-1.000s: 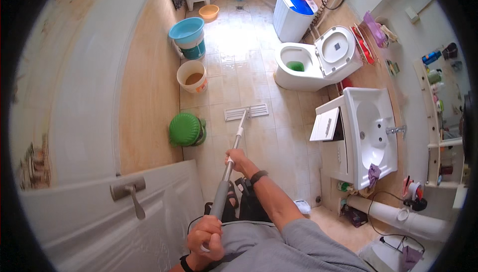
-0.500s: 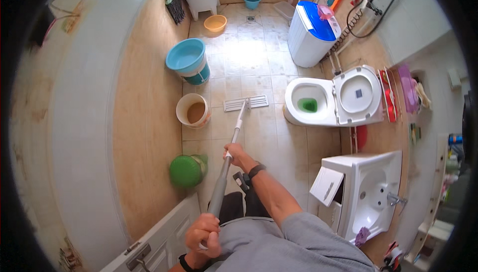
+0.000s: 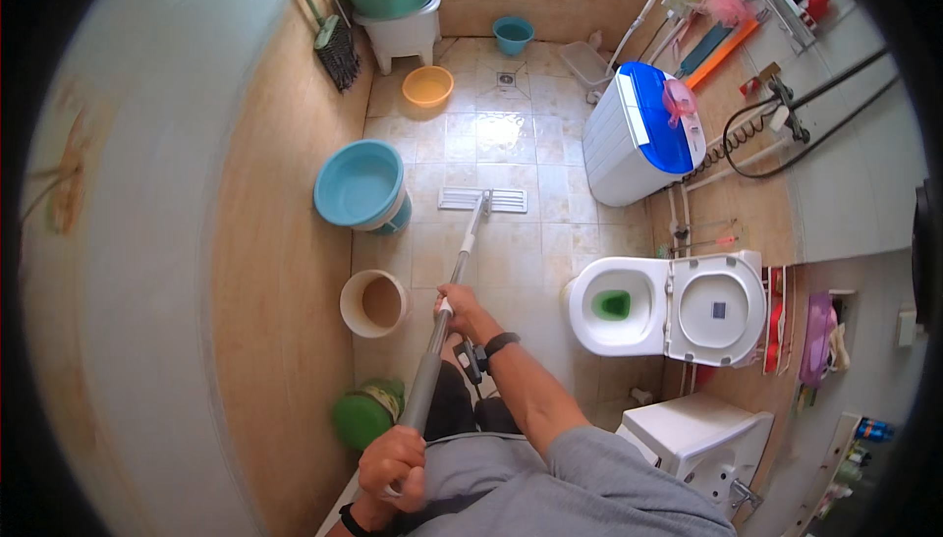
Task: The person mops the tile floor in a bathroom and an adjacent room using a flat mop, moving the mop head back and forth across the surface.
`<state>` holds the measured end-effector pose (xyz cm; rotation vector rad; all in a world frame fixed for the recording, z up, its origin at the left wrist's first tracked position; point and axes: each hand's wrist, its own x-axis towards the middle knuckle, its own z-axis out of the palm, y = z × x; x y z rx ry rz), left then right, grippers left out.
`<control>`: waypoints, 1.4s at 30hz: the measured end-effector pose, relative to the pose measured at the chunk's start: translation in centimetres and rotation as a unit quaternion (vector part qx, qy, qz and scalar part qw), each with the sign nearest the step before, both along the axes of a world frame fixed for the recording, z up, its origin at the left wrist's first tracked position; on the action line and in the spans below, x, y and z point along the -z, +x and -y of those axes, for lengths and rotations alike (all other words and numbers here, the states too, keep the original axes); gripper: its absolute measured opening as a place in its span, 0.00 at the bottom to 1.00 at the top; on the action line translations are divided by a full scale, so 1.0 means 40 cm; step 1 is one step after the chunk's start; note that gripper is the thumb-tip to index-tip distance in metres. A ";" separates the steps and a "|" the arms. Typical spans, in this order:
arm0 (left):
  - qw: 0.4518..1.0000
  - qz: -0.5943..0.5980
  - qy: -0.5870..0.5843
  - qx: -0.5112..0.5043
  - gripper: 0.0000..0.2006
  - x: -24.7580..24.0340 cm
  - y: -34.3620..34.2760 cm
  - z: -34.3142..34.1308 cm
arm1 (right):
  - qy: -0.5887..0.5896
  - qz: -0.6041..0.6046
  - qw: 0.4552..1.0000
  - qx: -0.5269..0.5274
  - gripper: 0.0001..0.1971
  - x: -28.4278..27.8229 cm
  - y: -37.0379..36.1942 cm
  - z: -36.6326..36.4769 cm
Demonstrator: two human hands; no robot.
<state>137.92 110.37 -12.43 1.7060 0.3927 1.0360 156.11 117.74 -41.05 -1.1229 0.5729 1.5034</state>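
A flat mop (image 3: 460, 264) slants away from me, its wide pale head (image 3: 509, 201) lying flat on the floor tiles. My left hand (image 3: 393, 463) is closed round the top end of the thick grey handle, close to my body. Lower on the pole, where the grey part meets a white collar, my right hand (image 3: 464, 311) grips it. Left of the pole stands a whitish bucket (image 3: 350, 306) with brownish contents. Beyond that bucket, a blue basin (image 3: 359, 183) rests on top of another bucket.
To the right are an open toilet (image 3: 621, 340), a washbasin (image 3: 732, 449) and a small blue-topped washing machine (image 3: 609, 134). A green-lidded bin (image 3: 363, 421) is near my left. Farther off are an orange basin (image 3: 427, 87), a small blue basin (image 3: 513, 36) and a broom (image 3: 336, 56).
I have moved forward into the room, so the toilet, buckets and washing machine appear lower and nearer. The mop has travelled along with me, both hands keeping their grip.
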 end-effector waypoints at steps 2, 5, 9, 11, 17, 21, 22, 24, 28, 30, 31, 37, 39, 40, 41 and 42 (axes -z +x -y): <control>1.000 -0.004 -0.001 0.018 0.07 -0.007 0.066 -0.094 | -0.004 -0.001 1.000 0.005 0.05 -0.002 0.070 -0.090; 1.000 -0.007 0.002 0.031 0.07 -0.023 0.176 -0.231 | 0.002 0.002 1.000 0.031 0.05 0.004 0.185 -0.211; 1.000 -0.003 -0.007 0.018 0.07 -0.037 0.314 -0.381 | 0.026 0.012 0.999 0.040 0.05 -0.004 0.309 -0.340; 1.000 -0.001 -0.006 0.016 0.07 -0.037 0.390 -0.447 | 0.021 0.004 0.998 0.050 0.05 -0.002 0.385 -0.404; 1.000 -0.007 0.003 -0.002 0.07 0.001 0.640 -0.608 | 0.028 0.026 0.998 0.046 0.05 0.010 0.644 -0.589; 0.999 0.009 -0.011 -0.038 0.08 0.005 0.824 -0.704 | 0.032 0.040 0.999 0.018 0.05 0.005 0.827 -0.706; 0.999 0.017 -0.017 -0.049 0.08 0.002 0.870 -0.725 | 0.032 0.039 0.999 0.015 0.05 0.002 0.866 -0.731; 0.997 0.019 -0.029 -0.063 0.08 -0.001 0.947 -0.770 | 0.024 0.047 0.999 -0.007 0.05 -0.011 0.932 -0.781; 0.997 -0.005 -0.030 -0.067 0.09 -0.020 1.067 -0.852 | 0.022 0.054 0.998 -0.013 0.05 -0.031 1.052 -0.866; 0.998 -0.016 -0.022 -0.058 0.09 -0.026 1.118 -0.880 | 0.011 0.061 0.998 -0.023 0.04 -0.033 1.105 -0.896; 0.998 -0.026 -0.015 -0.047 0.10 -0.029 1.137 -0.891 | 0.011 0.061 0.998 -0.023 0.04 -0.034 1.121 -0.904; 0.996 0.032 -0.069 -0.051 0.08 -0.108 1.161 -0.975 | 0.048 -0.047 0.994 0.085 0.12 -0.102 1.164 -0.947; 0.991 0.087 -0.063 -0.076 0.10 -0.139 1.148 -0.997 | 0.070 -0.047 0.993 0.088 0.16 -0.096 1.170 -0.955; 0.988 0.118 -0.059 -0.075 0.14 -0.172 1.146 -1.015 | 0.083 -0.085 0.986 0.113 0.19 -0.090 1.174 -0.959; 0.991 0.115 -0.049 -0.036 0.13 -0.216 1.138 -1.030 | 0.095 -0.123 0.978 0.138 0.22 -0.084 1.174 -0.965; 0.994 0.101 -0.024 -0.013 0.13 -0.309 1.138 -1.042 | 0.106 -0.158 0.975 0.118 0.26 -0.096 1.138 -1.000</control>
